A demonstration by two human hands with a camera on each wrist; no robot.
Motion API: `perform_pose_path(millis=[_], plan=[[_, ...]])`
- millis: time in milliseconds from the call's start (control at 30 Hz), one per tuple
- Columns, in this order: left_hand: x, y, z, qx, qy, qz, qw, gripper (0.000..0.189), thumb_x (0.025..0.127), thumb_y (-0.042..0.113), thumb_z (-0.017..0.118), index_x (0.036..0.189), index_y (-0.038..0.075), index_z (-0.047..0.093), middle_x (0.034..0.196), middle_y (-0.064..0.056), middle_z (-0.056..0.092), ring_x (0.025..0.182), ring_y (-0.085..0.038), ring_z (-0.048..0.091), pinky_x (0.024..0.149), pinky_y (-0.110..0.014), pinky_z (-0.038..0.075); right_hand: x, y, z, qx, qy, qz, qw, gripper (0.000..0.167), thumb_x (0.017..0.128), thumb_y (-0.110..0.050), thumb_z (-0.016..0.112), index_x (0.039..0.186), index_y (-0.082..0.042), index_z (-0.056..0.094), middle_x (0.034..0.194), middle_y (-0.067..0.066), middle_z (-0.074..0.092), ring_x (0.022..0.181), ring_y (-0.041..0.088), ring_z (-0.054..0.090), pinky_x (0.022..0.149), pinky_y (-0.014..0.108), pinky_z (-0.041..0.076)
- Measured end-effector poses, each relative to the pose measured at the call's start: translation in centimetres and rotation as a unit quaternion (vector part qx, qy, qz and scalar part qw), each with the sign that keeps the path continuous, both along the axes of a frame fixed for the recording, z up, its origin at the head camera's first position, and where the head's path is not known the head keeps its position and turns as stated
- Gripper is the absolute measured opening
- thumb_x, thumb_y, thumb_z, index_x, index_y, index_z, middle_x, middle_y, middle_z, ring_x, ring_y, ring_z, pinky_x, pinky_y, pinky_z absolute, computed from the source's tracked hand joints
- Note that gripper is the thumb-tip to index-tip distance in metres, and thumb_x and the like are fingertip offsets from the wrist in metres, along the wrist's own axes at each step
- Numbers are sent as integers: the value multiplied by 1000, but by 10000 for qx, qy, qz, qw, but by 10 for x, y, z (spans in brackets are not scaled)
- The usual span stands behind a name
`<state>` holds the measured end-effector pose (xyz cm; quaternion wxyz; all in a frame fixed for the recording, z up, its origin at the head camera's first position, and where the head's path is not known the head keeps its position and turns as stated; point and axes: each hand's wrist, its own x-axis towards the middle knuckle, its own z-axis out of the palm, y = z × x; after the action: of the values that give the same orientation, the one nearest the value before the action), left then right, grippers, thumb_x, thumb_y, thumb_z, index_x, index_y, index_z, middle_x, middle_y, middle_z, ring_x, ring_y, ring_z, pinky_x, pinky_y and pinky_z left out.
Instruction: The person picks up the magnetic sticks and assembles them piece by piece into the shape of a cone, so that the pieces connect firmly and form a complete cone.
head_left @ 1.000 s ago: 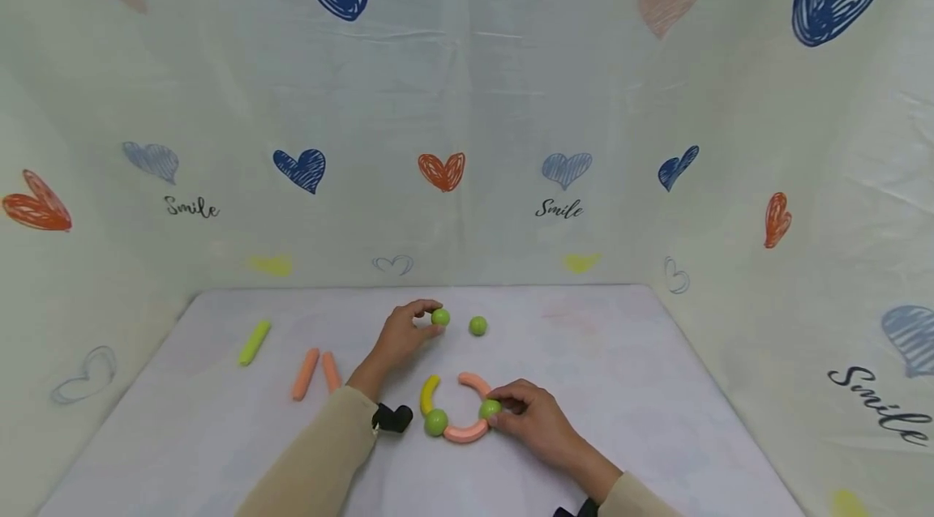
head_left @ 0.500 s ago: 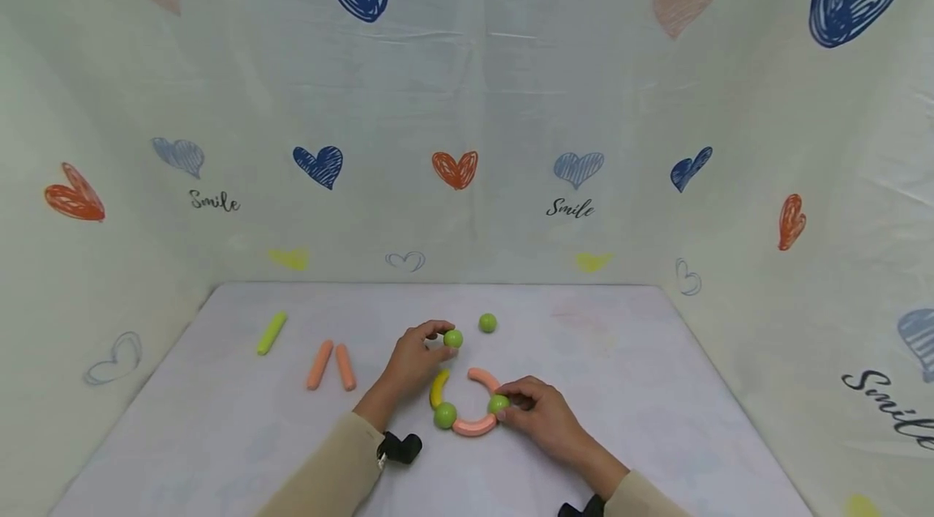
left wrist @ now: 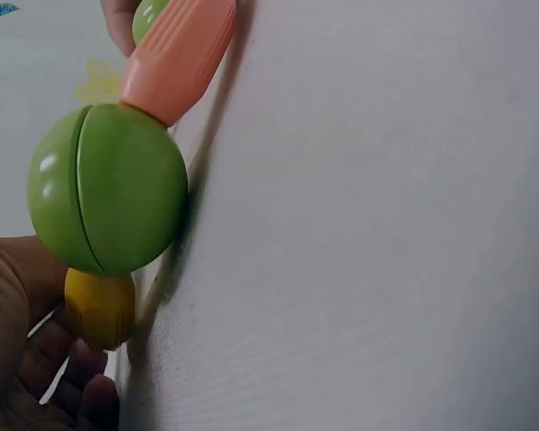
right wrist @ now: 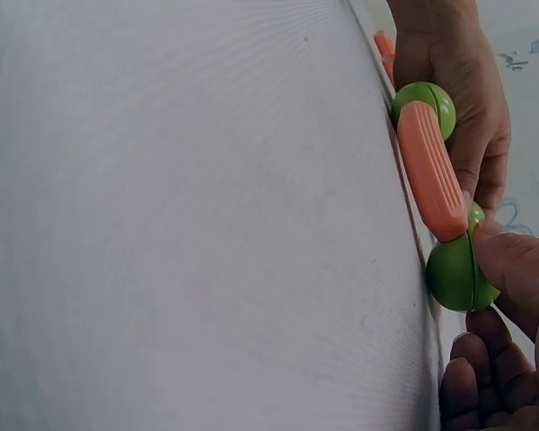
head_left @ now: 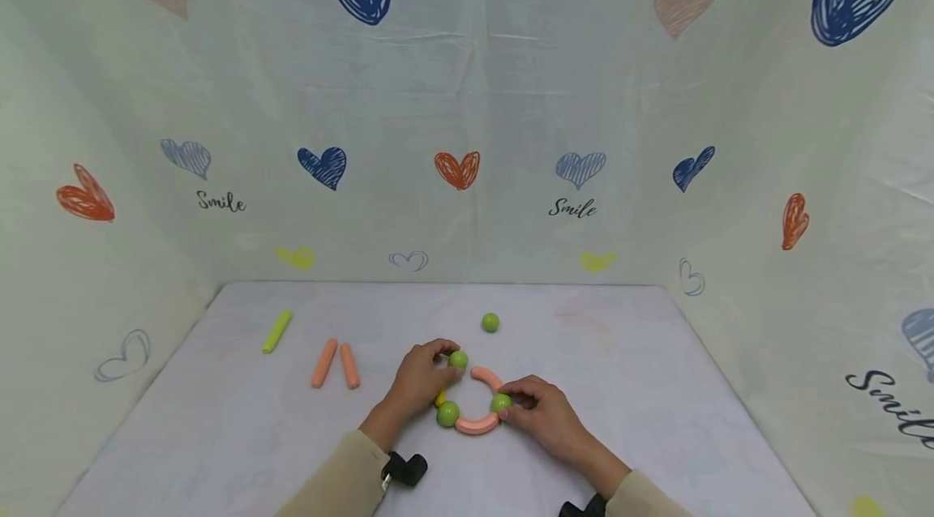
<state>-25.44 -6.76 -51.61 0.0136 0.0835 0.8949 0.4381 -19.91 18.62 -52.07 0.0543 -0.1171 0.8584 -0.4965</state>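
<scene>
On the table lies an unclosed ring of curved rods and green balls. My left hand (head_left: 425,378) pinches a green ball (head_left: 458,360) at the ring's far left, by the end of a curved yellow rod (head_left: 439,399) that this hand mostly covers. At the near left another green ball (left wrist: 108,189) joins the yellow rod to a curved salmon rod (head_left: 477,425). My right hand (head_left: 543,420) grips the green ball (right wrist: 463,274) on the right side between thumb and fingers. From that ball a second curved salmon rod (head_left: 486,378) runs to the far side, its far end free.
A loose green ball (head_left: 490,322) sits farther back on the white table (head_left: 620,387). Two straight salmon rods (head_left: 324,363) and a yellow-green rod (head_left: 277,331) lie to the left. A heart-printed curtain (head_left: 467,96) surrounds the table's back and sides.
My left hand has brought its green ball nearer, down to the yellow rod's far end. The right hand keeps its hold on the ring. The head view has shifted slightly.
</scene>
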Motion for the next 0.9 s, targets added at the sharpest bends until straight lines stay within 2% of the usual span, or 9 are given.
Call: perform_pose_path(millis=[167, 300, 667, 900], plan=[[7, 1, 1, -88, -23, 1, 10000, 32, 92, 20, 83, 121, 14, 72, 113, -2, 72, 104, -20, 65, 86, -41, 55, 1, -1, 0, 18, 73, -36, 10000, 27, 90, -29, 85, 115, -21, 79, 107, -4, 72, 94, 7, 62, 81, 22, 53], [10, 2, 1, -7, -28, -74, 10000, 33, 91, 18, 83, 122, 14, 72, 106, 0, 71, 96, -16, 63, 79, -34, 53, 2, 0, 0, 61, 105, -11, 9999, 27, 90, -29, 85, 115, -21, 79, 108, -4, 72, 93, 7, 62, 81, 22, 53], [15, 3, 0, -65, 120, -98, 9999, 33, 89, 14, 85, 120, 12, 72, 101, 2, 70, 91, -13, 61, 78, -31, 53, 0, -3, 2, 203, -7, -58, 9998, 26, 91, -29, 84, 115, -21, 78, 110, -5, 71, 96, 7, 63, 82, 22, 54], [14, 1, -1, -115, 88, -148, 9998, 33, 90, 15, 85, 120, 13, 72, 101, 3, 69, 90, -12, 60, 77, -30, 52, -8, -17, 11, 276, -248, -502, 9980, 27, 97, -34, 76, 114, -12, 75, 101, -2, 71, 92, 13, 62, 77, 27, 53]])
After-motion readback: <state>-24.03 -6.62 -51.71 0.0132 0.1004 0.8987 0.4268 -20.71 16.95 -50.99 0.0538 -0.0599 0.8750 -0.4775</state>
